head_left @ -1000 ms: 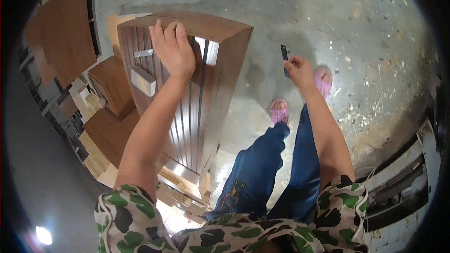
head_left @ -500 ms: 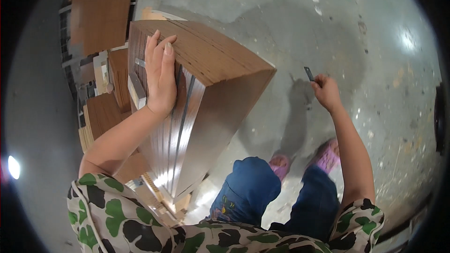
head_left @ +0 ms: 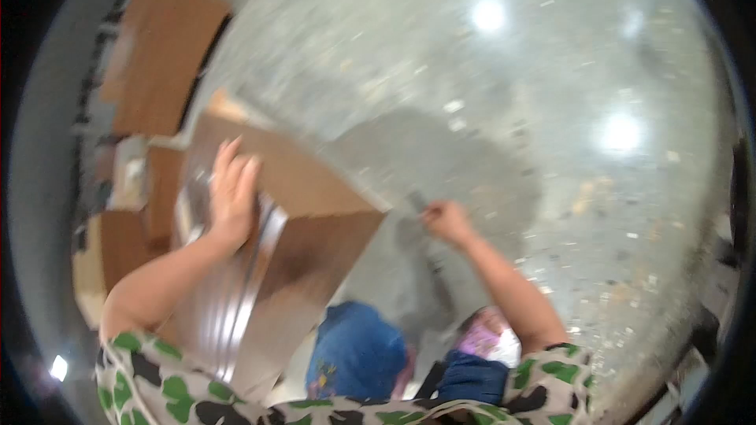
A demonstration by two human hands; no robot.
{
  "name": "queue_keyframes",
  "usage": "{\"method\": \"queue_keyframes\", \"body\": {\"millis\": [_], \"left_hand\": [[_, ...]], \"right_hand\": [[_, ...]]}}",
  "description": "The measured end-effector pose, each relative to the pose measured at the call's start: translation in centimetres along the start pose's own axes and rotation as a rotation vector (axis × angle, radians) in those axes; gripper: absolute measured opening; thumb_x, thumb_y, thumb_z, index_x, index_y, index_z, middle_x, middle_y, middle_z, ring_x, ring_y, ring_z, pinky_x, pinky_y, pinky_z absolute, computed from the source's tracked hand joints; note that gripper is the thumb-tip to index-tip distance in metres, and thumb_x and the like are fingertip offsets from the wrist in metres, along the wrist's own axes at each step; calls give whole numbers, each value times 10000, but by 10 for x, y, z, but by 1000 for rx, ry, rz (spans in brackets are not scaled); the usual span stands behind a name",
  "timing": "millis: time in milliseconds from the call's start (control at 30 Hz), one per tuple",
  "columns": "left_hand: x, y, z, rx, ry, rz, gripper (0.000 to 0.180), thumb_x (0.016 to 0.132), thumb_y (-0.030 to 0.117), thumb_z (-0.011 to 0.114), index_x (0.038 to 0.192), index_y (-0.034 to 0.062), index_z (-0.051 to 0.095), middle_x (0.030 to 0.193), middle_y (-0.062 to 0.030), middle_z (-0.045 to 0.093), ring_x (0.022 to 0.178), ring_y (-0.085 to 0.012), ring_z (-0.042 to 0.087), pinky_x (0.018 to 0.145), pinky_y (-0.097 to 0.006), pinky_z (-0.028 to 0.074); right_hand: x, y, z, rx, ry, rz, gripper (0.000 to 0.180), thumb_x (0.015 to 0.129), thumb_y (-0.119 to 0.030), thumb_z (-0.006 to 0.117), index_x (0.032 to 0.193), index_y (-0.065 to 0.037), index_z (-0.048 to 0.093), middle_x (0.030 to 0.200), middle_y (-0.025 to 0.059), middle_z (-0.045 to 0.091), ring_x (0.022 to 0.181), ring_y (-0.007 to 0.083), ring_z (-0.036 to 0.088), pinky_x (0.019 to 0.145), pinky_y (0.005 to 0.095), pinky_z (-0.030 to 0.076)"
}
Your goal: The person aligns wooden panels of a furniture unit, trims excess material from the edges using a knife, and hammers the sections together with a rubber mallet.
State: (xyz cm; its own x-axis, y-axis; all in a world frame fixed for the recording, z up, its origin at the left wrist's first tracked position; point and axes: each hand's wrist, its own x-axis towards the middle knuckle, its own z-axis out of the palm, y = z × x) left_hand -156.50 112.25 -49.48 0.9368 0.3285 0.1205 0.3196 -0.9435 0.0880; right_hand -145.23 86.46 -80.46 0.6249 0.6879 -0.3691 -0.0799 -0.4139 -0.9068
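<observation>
A tall stack of brown wood-grain panels stands at my left, its layered side shiny. My left hand lies against the near upper edge of that side, fingers stretched out and apart. Off the stack's right corner, my right hand is closed around a slim dark tool that looks like a utility knife. Its tip points up and left, apart from the panels. Motion blur hides the finer detail of the tool.
Brown boards lie at the far left, with more stacked panels beside the main stack. Light scraps dot the grey concrete floor. My knee is close to the stack's right face.
The view has shifted, so the stack sits lower and further left. My right hand has come a little closer to the stack's corner with the knife. My left hand stays on the panels.
</observation>
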Motion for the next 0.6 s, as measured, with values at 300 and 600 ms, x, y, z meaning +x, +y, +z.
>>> {"method": "queue_keyframes", "body": {"millis": [300, 600], "left_hand": [[-7, 32, -6, -130, 195, 93, 192, 907, 221, 554, 951, 46, 621, 1411, -190, 380, 1340, -381, 301, 1087, -489, 220], [-12, 28, -5, -325, 255, 281, 127, 802, 182, 665, 843, 70, 623, 932, -89, 573, 1093, -337, 504, 1035, -508, 288]], "right_hand": [[-48, -98, -98, 5, 9, 65, 188, 813, -198, 648, 839, -12, 636, 703, 104, 642, 660, 180, 610, 604, 334, 469], [-158, -259, -93, 360, -83, -211, 137, 910, -169, 615, 890, -34, 615, 718, -53, 553, 652, 25, 464, 574, 212, 382]]}}
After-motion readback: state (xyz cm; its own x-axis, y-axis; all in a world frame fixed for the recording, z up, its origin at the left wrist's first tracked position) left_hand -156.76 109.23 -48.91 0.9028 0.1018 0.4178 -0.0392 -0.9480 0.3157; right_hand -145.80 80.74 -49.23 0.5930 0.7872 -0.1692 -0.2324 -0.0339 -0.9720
